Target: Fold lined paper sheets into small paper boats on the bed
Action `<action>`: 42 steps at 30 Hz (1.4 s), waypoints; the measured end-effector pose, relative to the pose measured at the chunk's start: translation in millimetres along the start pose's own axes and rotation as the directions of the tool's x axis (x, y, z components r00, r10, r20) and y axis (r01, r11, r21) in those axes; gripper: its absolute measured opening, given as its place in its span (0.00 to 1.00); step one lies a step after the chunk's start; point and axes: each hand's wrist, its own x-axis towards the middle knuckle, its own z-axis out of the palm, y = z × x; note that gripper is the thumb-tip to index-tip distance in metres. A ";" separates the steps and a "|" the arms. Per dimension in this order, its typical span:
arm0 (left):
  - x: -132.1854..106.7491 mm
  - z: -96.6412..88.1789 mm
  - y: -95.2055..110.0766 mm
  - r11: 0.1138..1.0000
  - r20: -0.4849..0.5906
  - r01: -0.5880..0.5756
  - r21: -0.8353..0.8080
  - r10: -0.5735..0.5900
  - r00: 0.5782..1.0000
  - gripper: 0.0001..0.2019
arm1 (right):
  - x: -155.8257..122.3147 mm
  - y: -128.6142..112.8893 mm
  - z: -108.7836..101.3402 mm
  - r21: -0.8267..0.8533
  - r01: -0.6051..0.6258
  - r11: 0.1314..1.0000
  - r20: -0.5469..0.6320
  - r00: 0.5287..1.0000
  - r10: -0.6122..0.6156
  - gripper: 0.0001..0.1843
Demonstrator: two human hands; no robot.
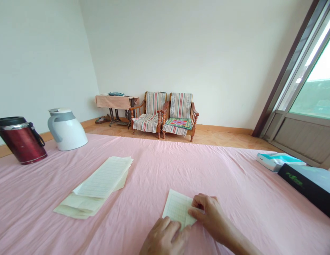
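**A:** so where's the grid paper sheet [177, 207] at?

**B:** flat on the pink tablecloth [159, 159], well right of the paper stack [101, 184]. left hand [162, 238] just lies loose on its lower corner, pressing, not gripping. right hand [210, 216] pinches its right edge, fingers curled.

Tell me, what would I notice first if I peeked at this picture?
The big pink cloth fills most of the view, and near its front edge the left hand and right hand rest on a small gridded sheet. At the far left stand a red flask and a white jug, with a stack of papers lying in front of them.
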 end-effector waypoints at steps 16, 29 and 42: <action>7.5 -16.0 0.2 0.999 0.050 -0.025 -0.024 0.026 0.998 0.12 | -4.5 9.4 -3.7 0.002 -0.034 0.999 -0.076 0.996 0.034 0.10; 3.1 -14.6 1.0 0.998 0.093 0.007 -0.055 -0.002 0.996 0.13 | 2.2 6.3 1.7 -0.026 -0.012 1.000 -0.088 0.996 0.010 0.10; 7.4 -16.3 1.4 1.000 0.074 -0.022 -0.004 0.022 0.997 0.13 | -1.3 4.9 5.8 -0.099 -0.022 0.995 -0.113 0.994 0.011 0.09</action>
